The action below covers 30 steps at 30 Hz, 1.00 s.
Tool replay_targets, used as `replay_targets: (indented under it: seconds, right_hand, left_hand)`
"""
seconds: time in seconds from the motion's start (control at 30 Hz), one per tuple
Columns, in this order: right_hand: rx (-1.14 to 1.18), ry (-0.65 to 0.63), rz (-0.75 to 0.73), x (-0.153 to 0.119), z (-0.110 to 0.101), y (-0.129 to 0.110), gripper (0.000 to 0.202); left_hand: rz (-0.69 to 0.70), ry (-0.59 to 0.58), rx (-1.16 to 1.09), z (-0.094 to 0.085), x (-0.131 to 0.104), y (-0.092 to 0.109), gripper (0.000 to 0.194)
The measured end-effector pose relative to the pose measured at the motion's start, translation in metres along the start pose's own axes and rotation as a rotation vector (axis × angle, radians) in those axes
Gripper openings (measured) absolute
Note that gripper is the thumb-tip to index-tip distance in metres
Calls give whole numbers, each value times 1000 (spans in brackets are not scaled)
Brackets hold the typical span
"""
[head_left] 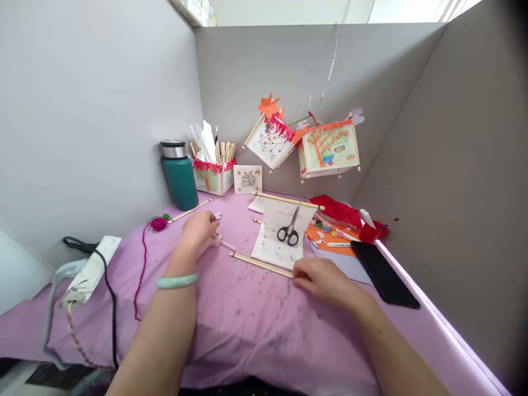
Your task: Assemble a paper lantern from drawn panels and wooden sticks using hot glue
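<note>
Paper panel [277, 242], cream, lying flat on the purple tablecloth [247, 324] between two wooden sticks: near stick [261, 264] along its front edge, far stick [289, 200] along its back edge. Black scissors [289, 231] rest on top of the panel, blades pointing away.

Right hand [319, 279], fingers curled down, pinches or presses the right end of the near stick; which of the two cannot be told. Left hand [198, 231], loosely closed with a green bangle [177, 281] at the wrist, lies on the cloth over a small pale object [225, 243] that is too hidden to identify.

Handling judgement: the stick is best kept flush with the paper edge, pressed evenly along its length so the panel does not skew; the scissors' weight helps hold the sheet still.

Containers: decorated square box [212, 177] at the back, holding wooden sticks and white paper; green flask [179, 175] with a steel lid beside it, contents unseen.

Surroundings: two finished paper lanterns [307, 144] hanging above, red paper [336, 209], orange sheet with small paint pots [330, 234], black phone [383, 272] at the right.
</note>
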State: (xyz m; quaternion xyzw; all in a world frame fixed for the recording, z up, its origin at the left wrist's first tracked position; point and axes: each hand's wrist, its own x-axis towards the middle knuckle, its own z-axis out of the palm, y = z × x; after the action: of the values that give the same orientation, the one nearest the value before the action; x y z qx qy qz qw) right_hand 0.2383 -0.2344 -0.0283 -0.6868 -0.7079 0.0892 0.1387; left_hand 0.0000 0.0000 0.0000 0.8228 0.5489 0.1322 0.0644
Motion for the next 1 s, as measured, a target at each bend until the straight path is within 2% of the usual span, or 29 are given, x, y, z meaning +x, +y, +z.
replay_targets:
  seconds: [0.2, 0.33, 0.4, 0.57, 0.7, 0.83, 0.93, 1.0]
  right_hand:
    - [7, -8, 59, -1, -1, 7, 8]
    - [7, -26, 94, 0, 0, 9, 5]
    - [9, -39, 112, 1, 0, 9, 6]
    - [15, -46, 108, 1, -1, 8, 7]
    - [61, -57, 118, 0, -4, 12, 5]
    - [91, -57, 120, -1, -4, 15, 5]
    - [132, -45, 107, -1, -2, 15, 4]
    - [168, -24, 105, -1, -3, 15, 5]
  left_hand:
    - [-111, -5, 64, -9, -17, -13, 33]
    - [-138, -131, 84, -9, -35, -22, 60]
    - [-113, -155, 108, -4, -40, -25, 68]
    - [-71, -146, 162, 8, -40, -28, 65]
    - [-74, -153, 111, 6, -37, -29, 58]
    - [-125, -136, -91, -6, -42, -32, 58]
    - [-146, -132, -479, -18, -53, -29, 69]
    - [-91, -138, -796, -26, -63, -22, 70]
